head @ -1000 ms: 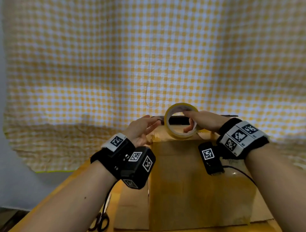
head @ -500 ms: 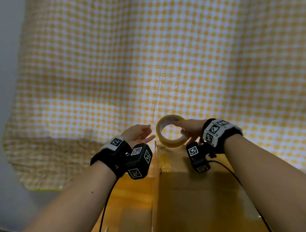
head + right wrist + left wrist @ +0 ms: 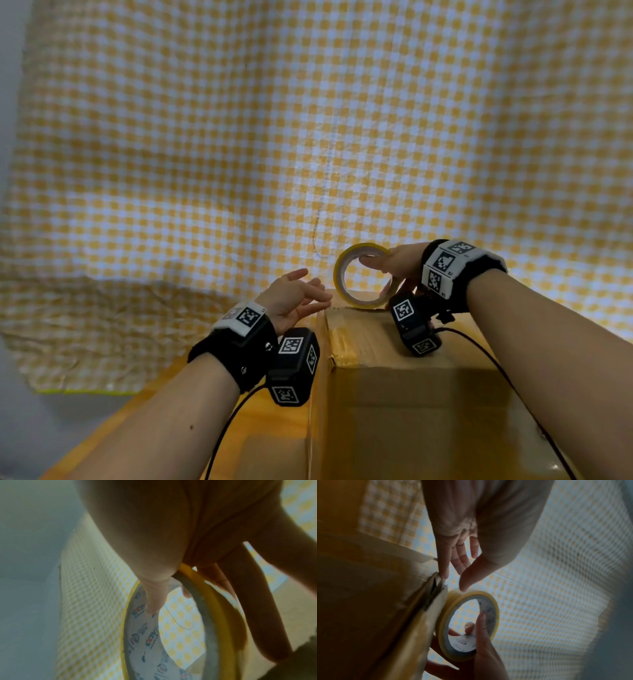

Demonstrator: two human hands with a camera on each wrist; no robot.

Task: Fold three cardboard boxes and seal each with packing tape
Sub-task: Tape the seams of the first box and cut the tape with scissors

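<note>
Right hand (image 3: 197, 527) grips tape roll (image 3: 223, 608) — thumb inside printed core, fingers (image 3: 257, 588) outside; checked cloth (image 3: 89, 601) behind.

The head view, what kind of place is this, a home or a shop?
Probably a home-style packing spot, though I cannot be sure: a yellow checked cloth hangs behind a wooden table, with a box and tape roll.

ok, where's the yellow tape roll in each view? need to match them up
Head: yellow ring-shaped packing tape roll centre-right, standing on edge at the far end of the brown cardboard box, in the right hand's grip.
Left wrist: lower centre, beside the box edge, below the left hand.
Right wrist: lower centre, filling the lower frame.
Shared landmark: yellow-and-white checked cloth, visible through the roll's hole.
</note>
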